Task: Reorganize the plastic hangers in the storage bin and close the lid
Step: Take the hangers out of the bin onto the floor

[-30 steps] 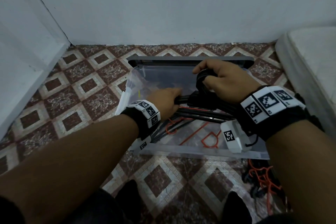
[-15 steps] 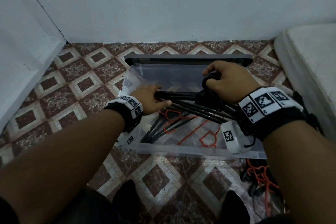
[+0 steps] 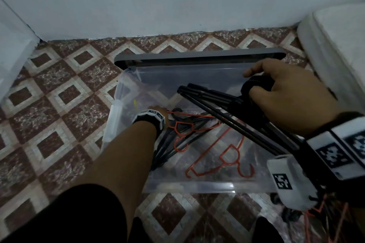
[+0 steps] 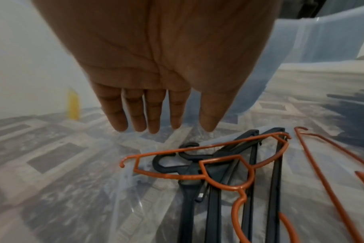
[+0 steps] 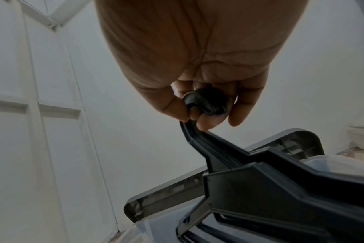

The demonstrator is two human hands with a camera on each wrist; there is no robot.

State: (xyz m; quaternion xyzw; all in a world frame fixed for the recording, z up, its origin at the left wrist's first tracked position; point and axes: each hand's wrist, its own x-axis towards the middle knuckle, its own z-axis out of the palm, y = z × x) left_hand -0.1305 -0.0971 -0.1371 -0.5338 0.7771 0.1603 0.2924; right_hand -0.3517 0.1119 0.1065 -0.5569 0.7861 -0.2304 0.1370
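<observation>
the right hand (image 3: 292, 100) grips the hooks of a bundle of black hangers (image 3: 223, 104), fingers (image 5: 242, 105) curled round them, held above the clear bin (image 3: 189, 184). the left hand (image 4: 156, 65) reaches into the bin with straight, empty fingers (image 4: 135, 113) just above the loose black and orange hangers (image 4: 229, 167) on its bottom. the grey lid (image 3: 199, 55) stands behind the bin.

Wall (image 3: 177, 0): plain, pale grey-white.
Floor (image 3: 59, 92): tiles with maroon and cream diamond patterns.
Mattress (image 3: 335, 45): white, at the right edge.
Light: dim and bluish.
</observation>
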